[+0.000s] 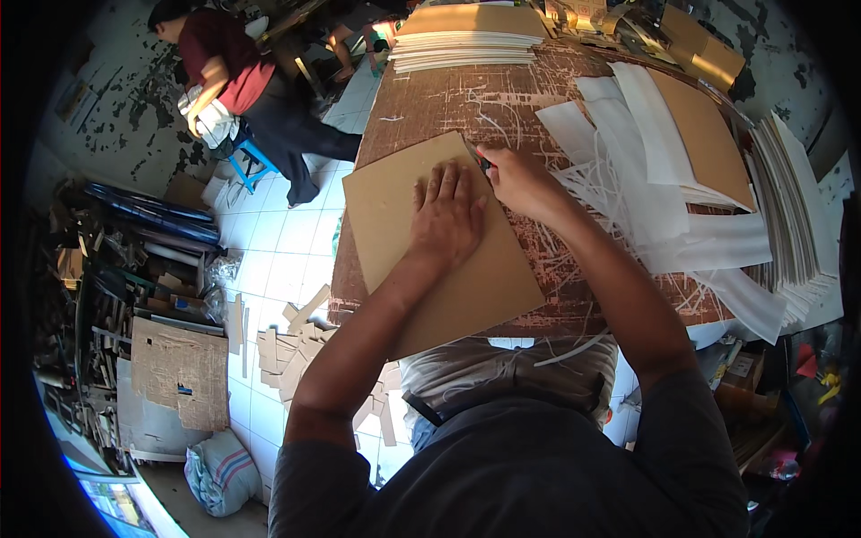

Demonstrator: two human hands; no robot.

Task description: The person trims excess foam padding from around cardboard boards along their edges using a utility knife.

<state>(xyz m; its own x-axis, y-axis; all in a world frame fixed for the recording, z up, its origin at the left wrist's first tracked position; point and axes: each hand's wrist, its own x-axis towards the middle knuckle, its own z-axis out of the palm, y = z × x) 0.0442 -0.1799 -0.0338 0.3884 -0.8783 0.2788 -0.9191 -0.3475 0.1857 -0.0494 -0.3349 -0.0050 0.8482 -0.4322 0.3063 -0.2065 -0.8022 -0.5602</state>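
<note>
And here, mid-frame, pressing the left hand (446,215) down on a tan cardboard sheet (475,278), palm down, fingers slightly spread toward the top of the frame, forearm slanting up from the lower left. Just to the right, by the sheet's upper right edge, curling the right hand (522,184) around a small red-and-black tool (485,164), mostly hidden in the grip, forearm angling down to the lower right. Working with hands near each other yet apart, with the sheet askew on a scored brown table (430,103), one corner past its near edge. Over to the right, seeing thin white sheets (632,170) and tangled strips (596,193); up top, a cardboard stack (466,40); upper left, a person (229,63) in dark red by a blue stool (254,164); lower left, cardboard offcuts (296,354) across white floor tiles (287,229)
</note>
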